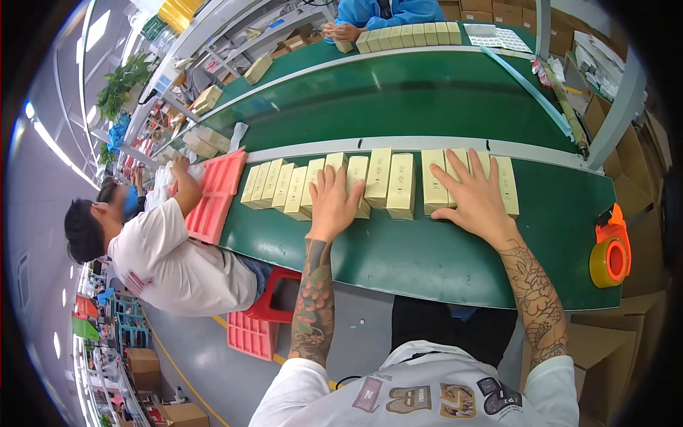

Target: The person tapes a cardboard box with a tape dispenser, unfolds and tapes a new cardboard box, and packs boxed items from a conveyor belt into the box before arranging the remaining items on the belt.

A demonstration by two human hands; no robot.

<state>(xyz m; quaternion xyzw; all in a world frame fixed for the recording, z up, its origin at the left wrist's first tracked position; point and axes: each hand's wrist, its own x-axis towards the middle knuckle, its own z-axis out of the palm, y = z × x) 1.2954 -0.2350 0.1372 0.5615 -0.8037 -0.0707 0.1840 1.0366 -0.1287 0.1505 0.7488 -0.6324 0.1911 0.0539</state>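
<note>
Boxes stand in a row on the bench, mostly lined up by the look of it, fronts still uneven and a narrow gap unclosed; left hand and right hand spread open against them, gripping none.

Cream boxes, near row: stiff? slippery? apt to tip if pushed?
The cream boxes look fairly stiff: flat faces, crisp edges. They'd probably slide readily, since the green tabletop looks smooth and shiny. Tipping seems less likely mid-row, where close neighbours could brace them. Weight: can't tell.
</note>
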